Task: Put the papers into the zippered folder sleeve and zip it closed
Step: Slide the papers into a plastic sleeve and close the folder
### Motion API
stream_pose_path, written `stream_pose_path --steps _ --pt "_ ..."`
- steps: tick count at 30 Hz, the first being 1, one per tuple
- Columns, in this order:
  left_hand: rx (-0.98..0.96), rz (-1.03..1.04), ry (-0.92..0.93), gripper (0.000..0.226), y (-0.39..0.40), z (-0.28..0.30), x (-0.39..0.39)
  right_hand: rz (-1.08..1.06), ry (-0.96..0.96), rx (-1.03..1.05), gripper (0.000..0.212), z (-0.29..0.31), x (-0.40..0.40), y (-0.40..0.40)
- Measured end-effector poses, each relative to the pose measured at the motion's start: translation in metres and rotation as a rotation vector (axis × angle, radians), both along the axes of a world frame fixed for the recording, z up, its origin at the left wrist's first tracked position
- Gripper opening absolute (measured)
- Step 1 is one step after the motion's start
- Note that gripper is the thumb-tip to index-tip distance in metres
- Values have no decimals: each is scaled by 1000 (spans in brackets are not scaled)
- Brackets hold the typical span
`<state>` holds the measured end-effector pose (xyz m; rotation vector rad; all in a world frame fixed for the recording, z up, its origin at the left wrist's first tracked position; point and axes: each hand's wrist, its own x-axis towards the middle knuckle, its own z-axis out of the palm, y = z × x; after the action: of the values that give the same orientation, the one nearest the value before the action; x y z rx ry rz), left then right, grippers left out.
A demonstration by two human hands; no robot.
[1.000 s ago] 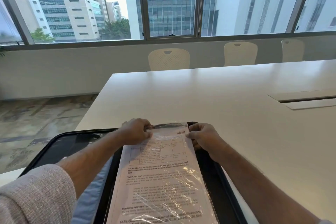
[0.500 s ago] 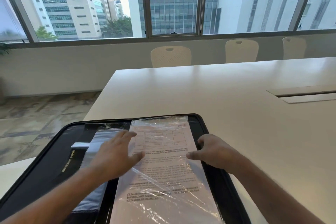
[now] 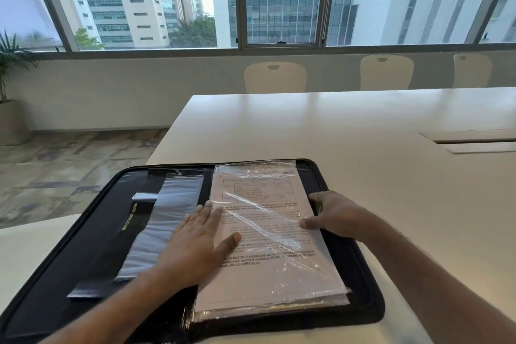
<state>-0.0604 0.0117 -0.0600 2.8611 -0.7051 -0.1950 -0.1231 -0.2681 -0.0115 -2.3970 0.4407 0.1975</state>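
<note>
A black zippered folder [image 3: 92, 237] lies open flat on the white table [image 3: 335, 131]. On its right half rests a clear plastic sleeve [image 3: 279, 282] with printed papers [image 3: 268, 195] inside. My left hand [image 3: 195, 240] lies flat, fingers spread, across the sleeve's left edge and the folder's spine. My right hand [image 3: 332, 215] rests at the sleeve's right edge, thumb on the plastic and fingers curled over the side. A grey-white flap [image 3: 164, 223] lies on the folder's left half.
The table's near-left edge and corner fall away to a patterned floor [image 3: 69, 165]. Three pale chairs [image 3: 275, 78] stand along the far side. A cable hatch [image 3: 474, 141] is set into the table at right. A potted plant [image 3: 11, 86] stands far left.
Both hands came back from the sleeve's top edge toward me. The left now presses flat on its left side, the right holds its right edge. The sleeve lies flatter.
</note>
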Motion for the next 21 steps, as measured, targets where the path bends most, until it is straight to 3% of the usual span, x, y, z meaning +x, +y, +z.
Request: stream_pose_path --steps 5,16,21 --pt "1 -7 -39 107 -3 -4 1 16 -27 23 79 -9 -3 -8" --pt "-20 87 0 101 -3 8 -20 111 -38 -41 66 -22 -16 -14" --pt "-82 132 -4 86 9 7 -51 214 -122 -121 96 -29 -29 -12"
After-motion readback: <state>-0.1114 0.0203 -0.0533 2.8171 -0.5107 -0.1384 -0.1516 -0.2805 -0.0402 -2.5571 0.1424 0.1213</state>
